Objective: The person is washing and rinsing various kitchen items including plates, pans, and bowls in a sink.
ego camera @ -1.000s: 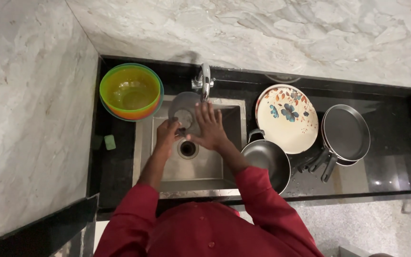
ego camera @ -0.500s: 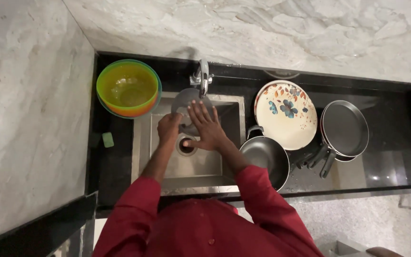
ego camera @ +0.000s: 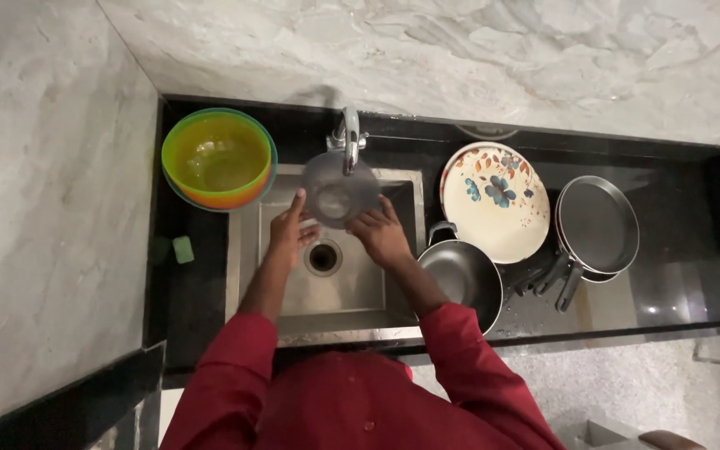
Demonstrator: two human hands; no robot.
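Moved: both hands have gone up toward the tap since a moment ago, and the lid now sits higher, right under the spout.
Lid: round grey lid [ego camera: 339, 194] is held over the sink, between the two hands and just below the tap.
Left hand: left hand [ego camera: 291, 231] is on the lid's lower left edge, with one finger pointing up along the rim. Its grip is clamped on the lid.
Right hand: right hand [ego camera: 382, 236] is on the lid's lower right edge, fingers spread against it. Its grip is pressed on the lid too.
Tap: shiny tap [ego camera: 349, 133] stands just above both hands, its spout over the top of the lid.
Sink: steel sink [ego camera: 352, 292] lies under the hands, with the round drain [ego camera: 323, 257] between the wrists.
Bowls: a stack of bowls [ego camera: 218, 158], yellow inside, sits up and to the left of the left hand on the dark bench [ego camera: 202, 292].
Sponge: a small green sponge [ego camera: 182, 248] lies to the left of the left hand.
Pot: a dark pot [ego camera: 460, 279] is just right of the right hand.
Plate: a flowered plate [ego camera: 496, 202] leans to the right of the right hand, above the pot.
Pans: dark pans [ego camera: 597, 227] sit farther right, well apart from the hands.
Sleeves: red sleeves [ego camera: 468, 358] cover both arms.
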